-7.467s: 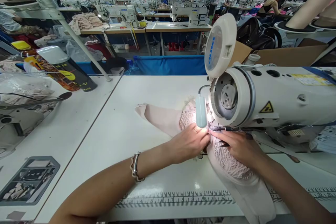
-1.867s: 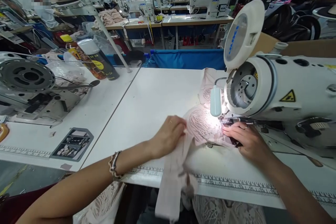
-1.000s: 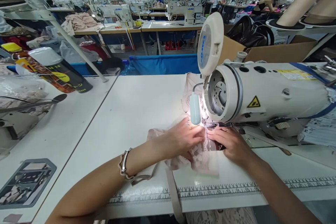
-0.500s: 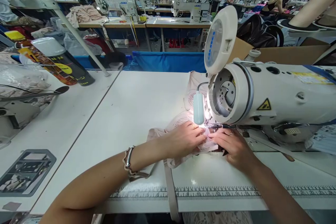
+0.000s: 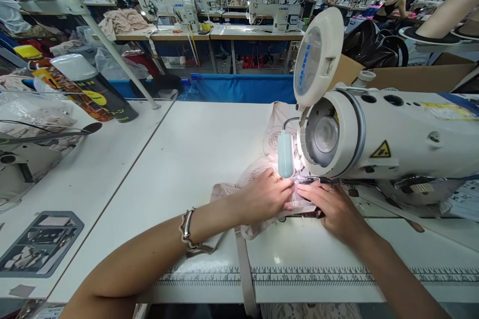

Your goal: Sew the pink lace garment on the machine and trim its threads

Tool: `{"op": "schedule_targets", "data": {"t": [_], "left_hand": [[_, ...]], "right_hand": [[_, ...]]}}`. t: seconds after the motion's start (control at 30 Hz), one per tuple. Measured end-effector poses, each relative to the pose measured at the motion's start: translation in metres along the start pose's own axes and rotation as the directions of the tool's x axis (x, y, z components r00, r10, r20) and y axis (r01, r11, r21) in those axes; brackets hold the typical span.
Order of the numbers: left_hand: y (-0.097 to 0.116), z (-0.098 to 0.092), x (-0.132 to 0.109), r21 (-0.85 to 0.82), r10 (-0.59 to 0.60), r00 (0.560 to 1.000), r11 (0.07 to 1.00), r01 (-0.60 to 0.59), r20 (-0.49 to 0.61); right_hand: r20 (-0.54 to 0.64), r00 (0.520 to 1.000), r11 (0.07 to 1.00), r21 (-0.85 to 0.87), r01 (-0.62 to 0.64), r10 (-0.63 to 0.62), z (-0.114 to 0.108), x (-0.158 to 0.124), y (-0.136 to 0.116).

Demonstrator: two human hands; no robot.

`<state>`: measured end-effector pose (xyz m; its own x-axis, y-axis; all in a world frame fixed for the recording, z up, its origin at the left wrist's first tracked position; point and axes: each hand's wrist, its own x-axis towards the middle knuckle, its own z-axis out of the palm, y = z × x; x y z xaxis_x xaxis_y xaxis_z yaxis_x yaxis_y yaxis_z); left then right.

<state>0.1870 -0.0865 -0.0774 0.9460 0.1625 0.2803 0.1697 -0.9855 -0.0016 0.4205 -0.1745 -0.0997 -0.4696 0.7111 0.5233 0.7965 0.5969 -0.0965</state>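
Observation:
Pale pink lace fabric (image 5: 258,172) lies under the head of a white sewing machine (image 5: 407,129), with more of it spread behind. My left hand (image 5: 267,197) is closed on the fabric at the left of the needle area, fingers bent down onto it. From the right, my right hand (image 5: 329,204) pinches the near edge of the same fabric, its fingertips close to the presser foot. A small lamp (image 5: 285,154) lights this spot and partly hides it. Below my left wrist, a beige strap (image 5: 243,269) hangs over the table's front edge.
A ruler strip (image 5: 318,276) runs along the front of the white table (image 5: 179,154). Two spray cans, one black (image 5: 101,94), lean at the left beside a slanted pole (image 5: 116,60). A second machine (image 5: 22,169) stands far left. Other workers sit at machines behind.
The round part inside the machine's open end has turned. The near fabric edge by my right hand lies flatter, and my right fingers are straighter. Both hands stay near the needle.

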Motion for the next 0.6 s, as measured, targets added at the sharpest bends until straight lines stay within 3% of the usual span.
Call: {"op": "schedule_targets", "data": {"t": [0.17,0.6], "left_hand": [[0.0016,-0.0052,-0.0011,0.073,0.063,0.998,0.995,-0.064,0.021],[0.0021,-0.0070,-0.0022,0.016,-0.009,0.999,1.000,0.008,0.049]], "right_hand": [[0.014,0.999,0.999,-0.027,0.032,-0.032,-0.0023,-0.0003,-0.0004],[-0.007,0.999,0.999,-0.010,0.039,-0.040,-0.0038,0.0043,-0.0025]]}}
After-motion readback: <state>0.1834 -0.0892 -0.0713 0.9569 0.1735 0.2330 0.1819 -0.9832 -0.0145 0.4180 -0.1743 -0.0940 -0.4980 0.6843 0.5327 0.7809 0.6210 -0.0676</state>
